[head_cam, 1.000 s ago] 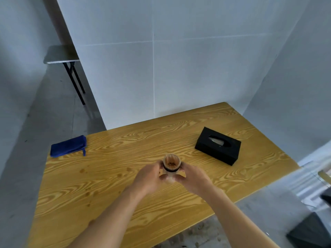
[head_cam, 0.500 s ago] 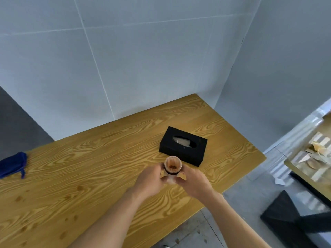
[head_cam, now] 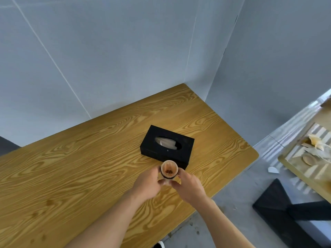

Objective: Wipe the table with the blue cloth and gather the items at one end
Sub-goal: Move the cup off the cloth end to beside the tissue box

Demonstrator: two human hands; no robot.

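Observation:
A small round jar (head_cam: 169, 170) with a brownish top and a dark band is held between both hands above the wooden table (head_cam: 75, 169). My left hand (head_cam: 147, 184) grips its left side and my right hand (head_cam: 190, 187) grips its right side. A black tissue box (head_cam: 167, 146) lies on the table just beyond the jar, near the right end. The blue cloth is out of view.
Grey wall panels (head_cam: 125, 59) close the table's far side and right end. The table's near edge runs diagonally at lower right, with grey floor below. A second table (head_cam: 308, 158) with small items and a black object (head_cam: 286, 212) stand at the right.
The view has swung right along the table; the blue cloth has left the frame. The jar in both hands has come close to the tissue box.

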